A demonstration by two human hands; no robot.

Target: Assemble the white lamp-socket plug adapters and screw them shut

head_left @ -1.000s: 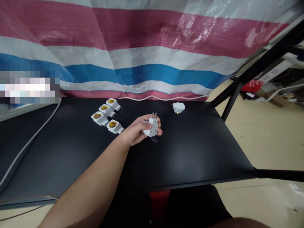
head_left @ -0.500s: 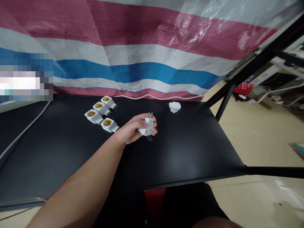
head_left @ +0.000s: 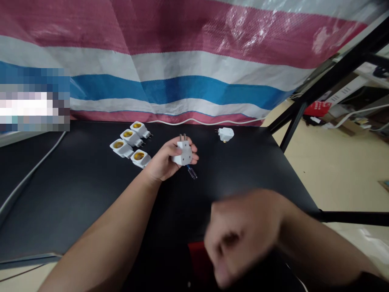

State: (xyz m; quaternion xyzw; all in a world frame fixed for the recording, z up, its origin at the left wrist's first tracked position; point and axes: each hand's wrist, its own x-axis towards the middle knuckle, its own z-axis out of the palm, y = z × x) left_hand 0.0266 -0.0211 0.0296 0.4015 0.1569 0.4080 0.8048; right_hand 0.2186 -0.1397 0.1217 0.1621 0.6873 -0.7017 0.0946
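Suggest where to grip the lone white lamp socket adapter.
Pinch the adapter's white plastic body from above, on its near and far sides, with the right hand likely best. Its prongs point left and a brass contact sits at the near edge, so the wide body offers the cleanest hold.

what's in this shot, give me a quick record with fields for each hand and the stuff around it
left hand: left hand holds a white plug adapter with two metal prongs, a small clear tube showing below it
right hand: right hand is blurred, above the black table, nothing held can be made out
near left hand: four white lamp socket adapters with yellow insides, lying close together
further along table: one white adapter
behind table: striped woven tarp
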